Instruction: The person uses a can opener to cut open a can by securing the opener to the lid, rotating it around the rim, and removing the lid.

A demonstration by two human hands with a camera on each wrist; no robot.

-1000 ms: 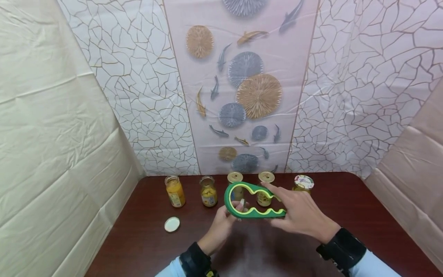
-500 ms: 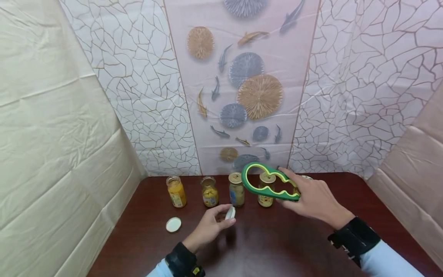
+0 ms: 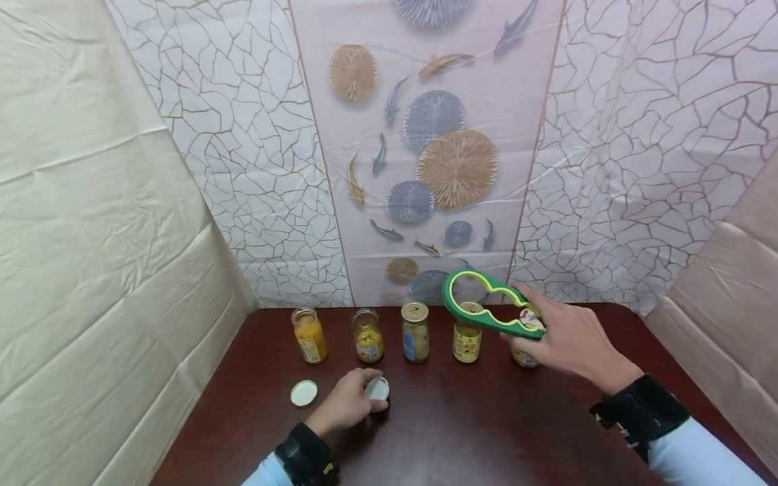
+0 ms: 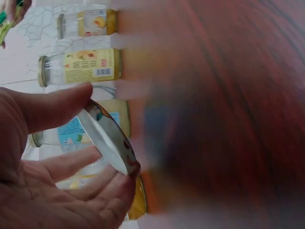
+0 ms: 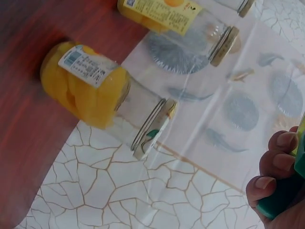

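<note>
My left hand [image 3: 346, 405] pinches a jar lid [image 3: 377, 389] by its edges, low over the table in front of the jars. In the left wrist view the lid [image 4: 112, 138] stands tilted between thumb and fingers, its white inside toward the palm. My right hand [image 3: 574, 341] grips the handles of a green jar opener [image 3: 504, 325] with a yellow wavy lining. The opener is raised over the right-hand jars, around no lid. Behind it, a jar of yellow fruit with a printed lid [image 3: 525, 358] is partly hidden; the right wrist view shows this jar [image 5: 86, 90] fully.
Two lidless jars of yellow fruit, one at far left [image 3: 310, 341] and one beside it [image 3: 368, 344], stand at the back. Gold-lidded jars stand at the middle [image 3: 416, 341] and right of it [image 3: 467, 345]. Another lid [image 3: 304, 393] lies on the dark red table [image 3: 450, 432].
My left hand has come away from the opener, moving left and toward me with the lid. My right hand has lifted the opener up and to the right.
</note>
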